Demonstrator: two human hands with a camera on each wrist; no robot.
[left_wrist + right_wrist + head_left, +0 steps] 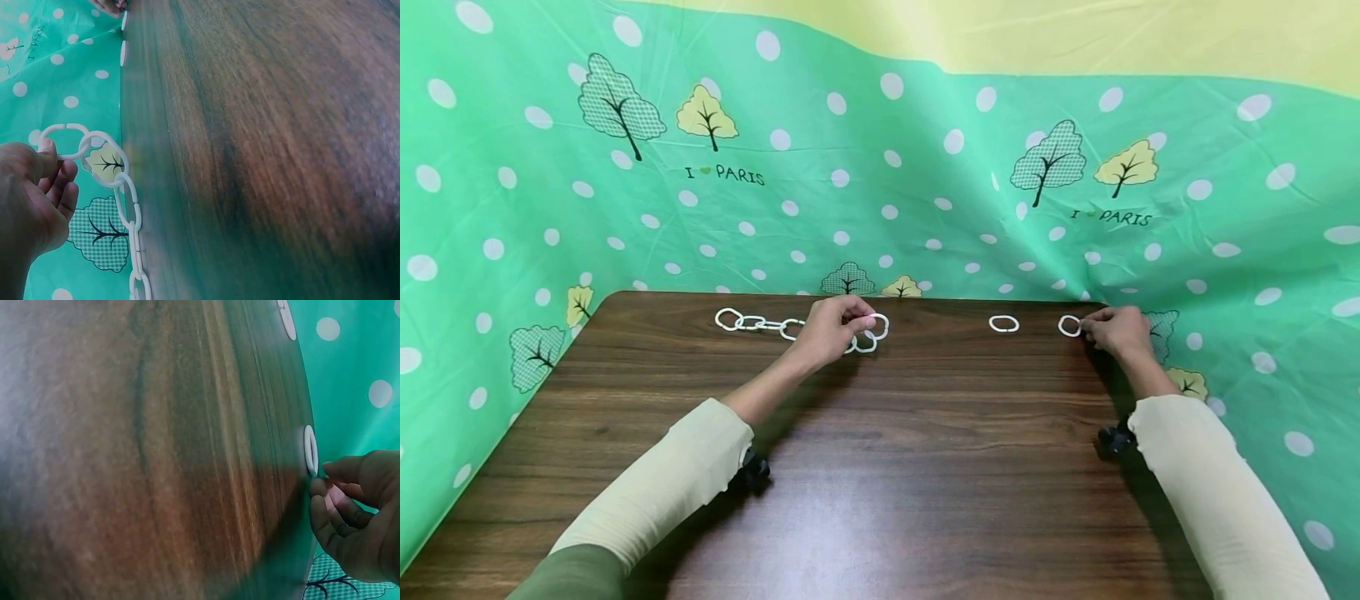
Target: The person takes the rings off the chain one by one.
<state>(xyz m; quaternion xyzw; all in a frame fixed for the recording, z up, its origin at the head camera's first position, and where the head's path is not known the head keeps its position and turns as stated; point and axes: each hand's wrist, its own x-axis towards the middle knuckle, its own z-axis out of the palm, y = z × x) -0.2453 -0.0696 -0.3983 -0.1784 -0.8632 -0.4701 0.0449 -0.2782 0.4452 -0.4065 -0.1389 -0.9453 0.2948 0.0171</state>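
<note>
My left hand point(833, 329) pinches the end link point(881, 326) of a white plastic chain point(727, 318) between thumb and fingertips. In the left wrist view that link point(64, 127) is raised, and the linked chain point(127, 200) hangs down from it toward the tabletop. Part of the chain is hidden behind the hand in the head view. At the table's far right corner, my right hand point(1122, 330) has thumb and fingertips at the right end of a single white link point(1069, 326), seeming to pinch it. The right wrist view shows this link point(310, 451) beside the fingertips.
Another loose white link point(1003, 323) lies between the hands, near the back edge of the dark wooden table point(910, 450). A green dotted cloth point(850, 192) rises right behind the table and along its sides. Black wrist cameras point(754, 469) sit under both forearms.
</note>
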